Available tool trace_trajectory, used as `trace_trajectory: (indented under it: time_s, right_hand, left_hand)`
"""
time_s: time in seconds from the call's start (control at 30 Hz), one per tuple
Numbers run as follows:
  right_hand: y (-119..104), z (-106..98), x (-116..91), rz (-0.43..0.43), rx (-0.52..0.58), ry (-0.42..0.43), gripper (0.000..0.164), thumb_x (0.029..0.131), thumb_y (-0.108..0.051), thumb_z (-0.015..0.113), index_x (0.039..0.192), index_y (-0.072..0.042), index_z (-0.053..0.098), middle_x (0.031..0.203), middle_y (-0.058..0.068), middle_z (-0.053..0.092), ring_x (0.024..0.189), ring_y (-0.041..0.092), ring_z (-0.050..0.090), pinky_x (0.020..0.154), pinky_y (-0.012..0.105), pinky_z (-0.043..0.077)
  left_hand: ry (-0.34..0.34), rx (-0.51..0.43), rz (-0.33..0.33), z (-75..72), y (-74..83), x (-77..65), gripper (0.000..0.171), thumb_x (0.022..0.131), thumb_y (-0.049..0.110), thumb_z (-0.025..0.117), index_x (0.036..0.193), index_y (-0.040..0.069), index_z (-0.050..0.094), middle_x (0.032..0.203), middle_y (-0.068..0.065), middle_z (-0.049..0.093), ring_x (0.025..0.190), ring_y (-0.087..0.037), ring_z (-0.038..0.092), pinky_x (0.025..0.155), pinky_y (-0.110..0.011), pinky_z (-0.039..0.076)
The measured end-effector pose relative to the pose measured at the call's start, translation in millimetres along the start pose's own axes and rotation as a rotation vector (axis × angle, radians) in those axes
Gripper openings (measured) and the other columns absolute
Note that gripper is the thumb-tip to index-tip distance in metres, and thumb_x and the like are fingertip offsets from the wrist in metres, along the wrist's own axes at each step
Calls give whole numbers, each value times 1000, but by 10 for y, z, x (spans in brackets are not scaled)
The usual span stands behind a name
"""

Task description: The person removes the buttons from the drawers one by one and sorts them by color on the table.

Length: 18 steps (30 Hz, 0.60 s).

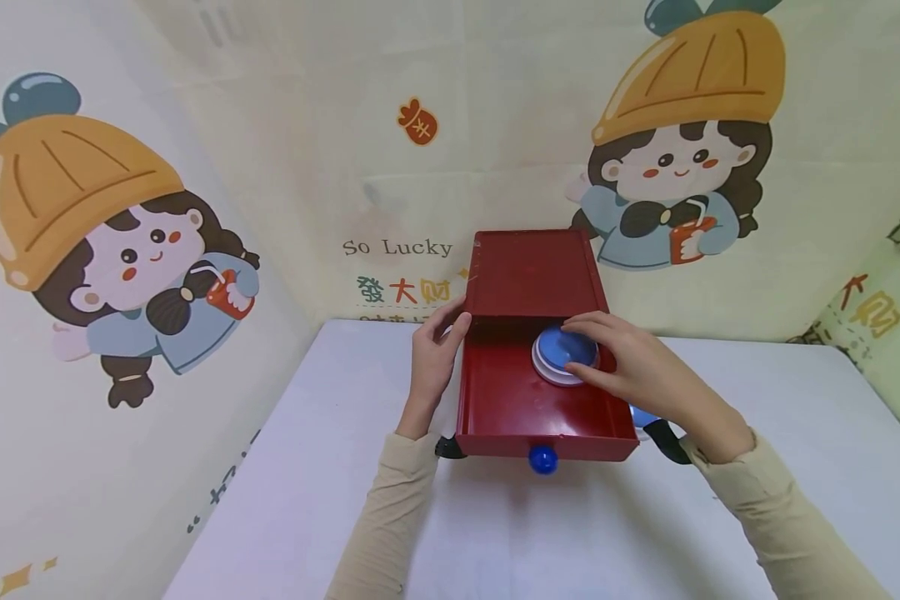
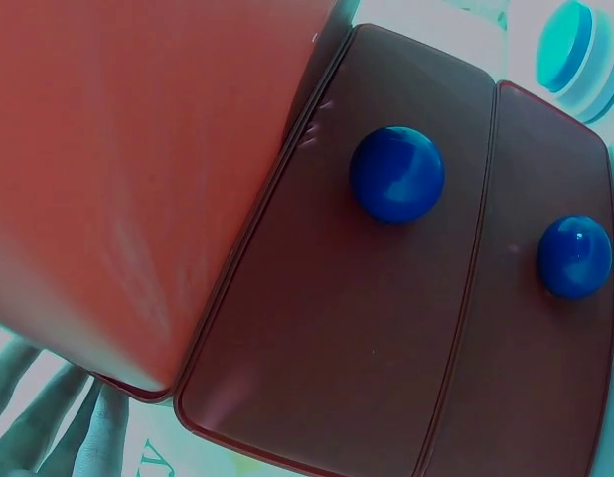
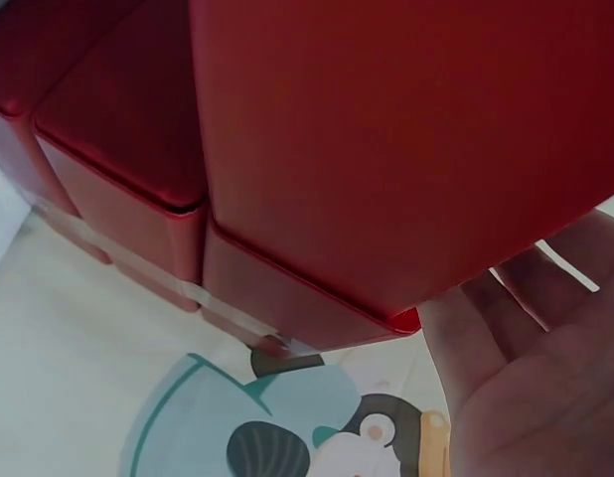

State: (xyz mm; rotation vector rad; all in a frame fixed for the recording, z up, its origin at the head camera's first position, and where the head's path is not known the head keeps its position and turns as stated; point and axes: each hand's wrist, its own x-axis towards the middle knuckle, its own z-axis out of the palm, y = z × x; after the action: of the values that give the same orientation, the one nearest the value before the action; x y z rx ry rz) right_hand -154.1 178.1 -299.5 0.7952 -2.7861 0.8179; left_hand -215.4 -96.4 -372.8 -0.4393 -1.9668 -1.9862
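A red cabinet (image 1: 537,275) has its top drawer (image 1: 547,417) pulled out, a blue knob (image 1: 543,459) on the drawer's front. Toward the back right of this drawer is a round container (image 1: 567,354) with a blue top and a white rim. My right hand (image 1: 633,367) reaches over the drawer's right side and holds the container, thumb and fingers at its edge. My left hand (image 1: 437,354) rests against the cabinet's left side near the drawer opening, fingers extended. In the right wrist view the right fingertips are hidden behind the drawer wall.
Two more closed drawers with blue knobs (image 2: 397,174) sit below the open one. A second blue-and-white round container (image 2: 565,45) stands on the white table (image 1: 330,467) to the cabinet's right. Behind hangs a printed cloth (image 1: 330,150).
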Motion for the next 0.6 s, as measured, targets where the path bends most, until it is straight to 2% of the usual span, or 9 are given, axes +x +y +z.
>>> trace_trajectory:
  time_s: [0.27, 0.6]
  right_hand:
    - [12, 18, 50, -31, -70, -26, 60, 81, -20, 83, 134, -5, 59, 135, 16, 56, 122, 36, 56, 87, 51, 58]
    - [6, 71, 93, -56, -118, -65, 63, 81, -23, 83, 136, -5, 58, 139, 17, 54, 124, 38, 55, 86, 50, 58]
  left_hand:
    - [0, 18, 7, 30, 282, -61, 40, 99, 9, 59, 136, -6, 56, 135, -21, 60, 123, -26, 59, 99, -29, 52]
    - [-6, -4, 3, 31, 285, -59, 40, 99, 10, 60, 136, -4, 55, 136, -19, 60, 123, -25, 58, 100, -30, 52]
